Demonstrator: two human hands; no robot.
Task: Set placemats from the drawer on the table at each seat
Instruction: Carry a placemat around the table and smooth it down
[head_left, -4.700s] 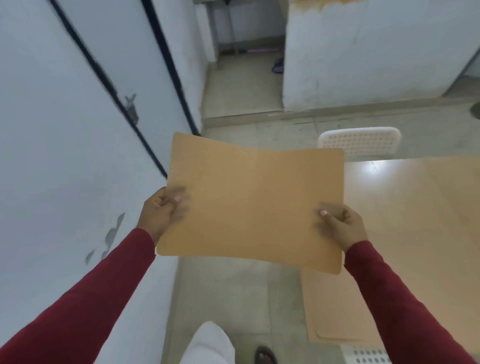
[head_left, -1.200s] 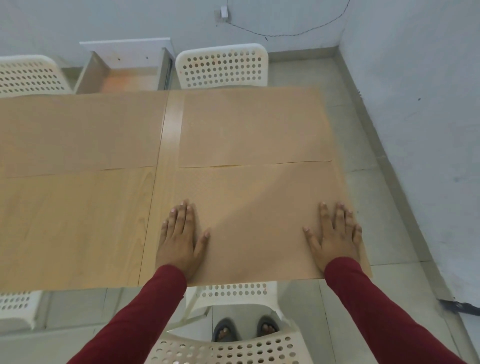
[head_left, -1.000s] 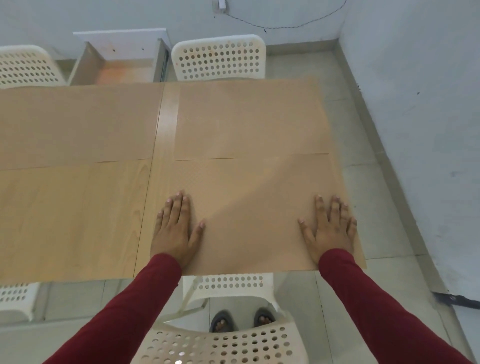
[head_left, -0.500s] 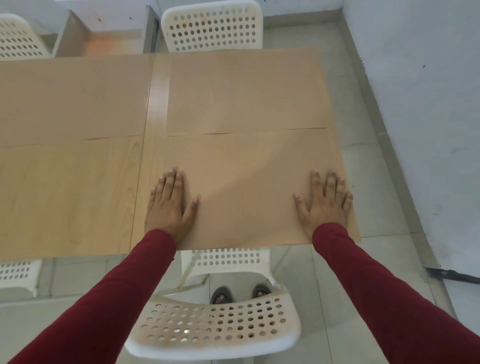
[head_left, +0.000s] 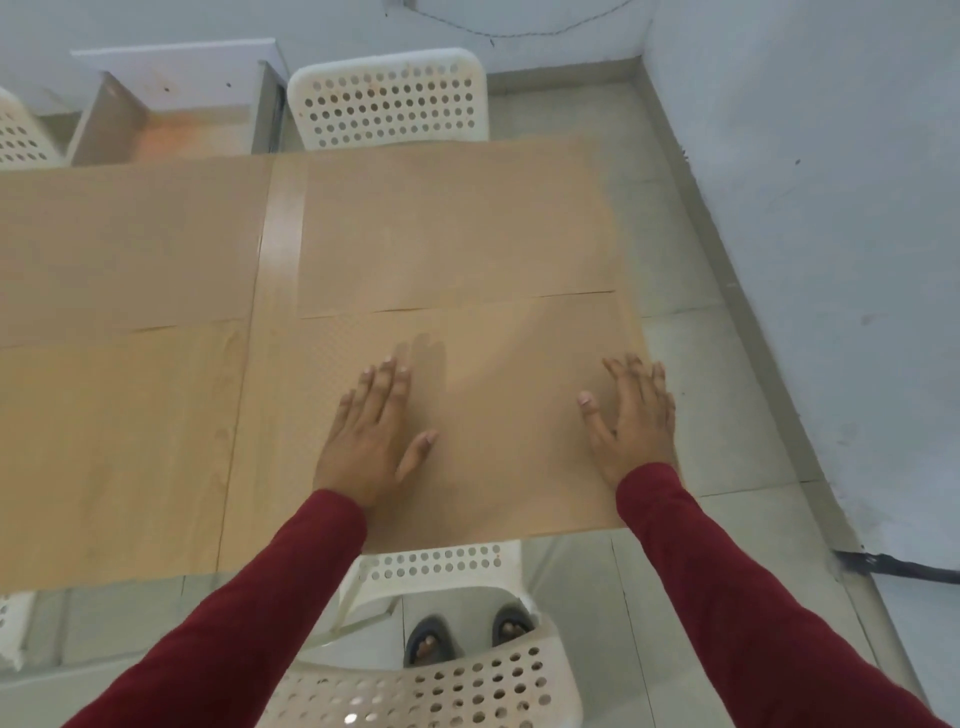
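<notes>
Starting at the left, the open drawer (head_left: 156, 130) stood beyond the far edge of the desk (head_left: 114, 457), its orange-lit inside too blurred for me to say what it held. A placemat (head_left: 130, 244) already lay on the far left of the desk, I judged for the seat on that side. The near left spot was bare wood, so I reckoned that seat was not yet served.

Moving right, my left hand (head_left: 371, 441) lay flat with an open, spread grip holding nothing, its palm pressed on the near right placemat (head_left: 498, 415). I took that to be a smoothing press, to seat the thin sheet flush and square to the near edge.

Past it, another placemat (head_left: 457, 228) lay in front of the far white chair (head_left: 389, 98), its near edge touching the one under my hands, so the two seats faced each other evenly.

My right hand (head_left: 631, 415), likewise open and empty, rested near the mat's right edge, which ran about level with the desk's right side. The near chair (head_left: 436, 686) stood just below, which explained the spot.
</notes>
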